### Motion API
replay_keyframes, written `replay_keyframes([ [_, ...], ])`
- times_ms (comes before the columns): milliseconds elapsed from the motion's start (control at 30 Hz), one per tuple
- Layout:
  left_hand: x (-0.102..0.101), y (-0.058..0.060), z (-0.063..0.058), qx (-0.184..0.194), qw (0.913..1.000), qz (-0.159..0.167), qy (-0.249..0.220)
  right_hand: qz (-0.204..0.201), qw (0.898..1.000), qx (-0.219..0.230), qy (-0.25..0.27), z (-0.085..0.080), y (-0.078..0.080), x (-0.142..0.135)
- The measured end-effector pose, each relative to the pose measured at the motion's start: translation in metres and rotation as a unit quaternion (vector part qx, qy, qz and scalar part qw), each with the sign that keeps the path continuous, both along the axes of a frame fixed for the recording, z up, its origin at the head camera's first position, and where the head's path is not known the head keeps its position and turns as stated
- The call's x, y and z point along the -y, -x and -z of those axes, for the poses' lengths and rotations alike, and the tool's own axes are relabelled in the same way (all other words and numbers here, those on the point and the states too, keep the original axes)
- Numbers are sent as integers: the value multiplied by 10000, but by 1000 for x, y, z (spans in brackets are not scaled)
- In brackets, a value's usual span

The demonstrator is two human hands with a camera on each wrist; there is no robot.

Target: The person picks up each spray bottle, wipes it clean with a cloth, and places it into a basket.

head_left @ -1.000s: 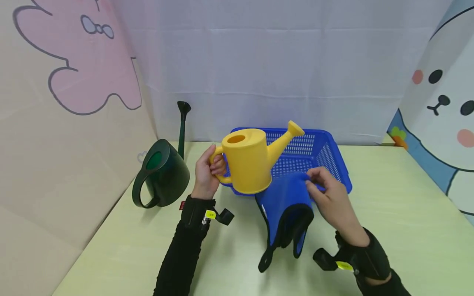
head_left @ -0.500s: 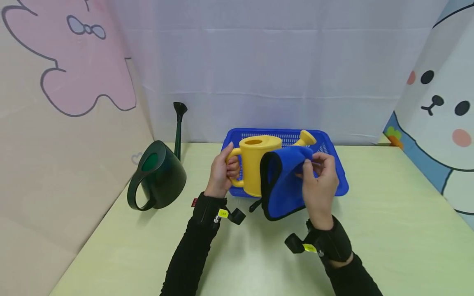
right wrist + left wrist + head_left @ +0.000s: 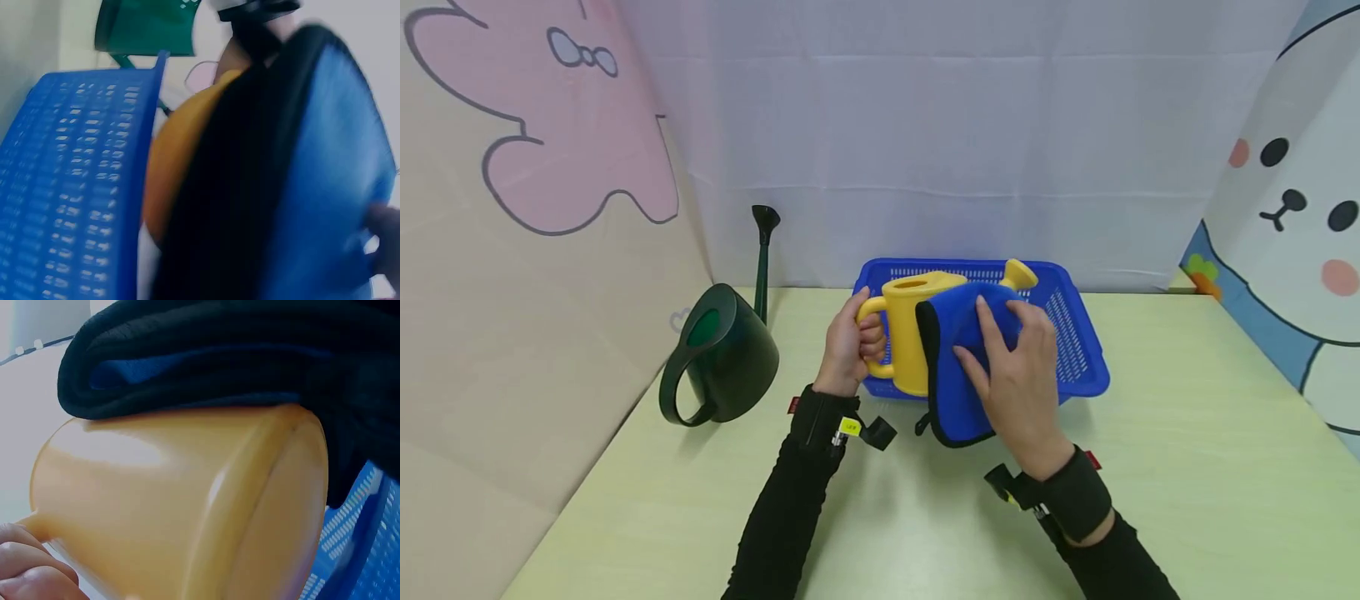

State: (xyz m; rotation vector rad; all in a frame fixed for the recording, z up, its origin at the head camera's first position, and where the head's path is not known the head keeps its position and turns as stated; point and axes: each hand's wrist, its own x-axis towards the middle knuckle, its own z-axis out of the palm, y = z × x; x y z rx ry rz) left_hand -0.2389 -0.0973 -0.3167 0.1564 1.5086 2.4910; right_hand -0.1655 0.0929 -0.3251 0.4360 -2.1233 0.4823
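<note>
My left hand grips the handle of a yellow watering can, held upright in front of the basket. A folded blue cloth with black edging lies against the can's near right side and hides much of it, including most of the spout. With fingers spread, my right hand presses on the cloth. In the left wrist view the cloth's black edge touches the body of the yellow can. The right wrist view is blurred, with the blue cloth in front of the can.
A blue perforated basket stands behind the can on the pale green table. To the left is a dark green watering can with a long spout. Printed curtains hang along the back and sides.
The cloth has swung up from hanging below to lying on the can's side. My right hand has gone from pinching its edge to pressing with spread fingers. The can moved slightly right.
</note>
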Motion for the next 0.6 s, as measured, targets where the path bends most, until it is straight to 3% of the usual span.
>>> replay_keyframes([
  [200, -1, -1, -4, 70, 9996, 194, -216, -11, 9989, 118, -454, 9, 3, 1],
  [400, -4, -4, -8, -25, 9994, 276, -222, 90, 9995, 23, -291, 15, 3, 9],
  [600, -8, -10, -12, -31, 9997, 240, -69, -156, 9998, -88, 15, 20, 3, 16],
])
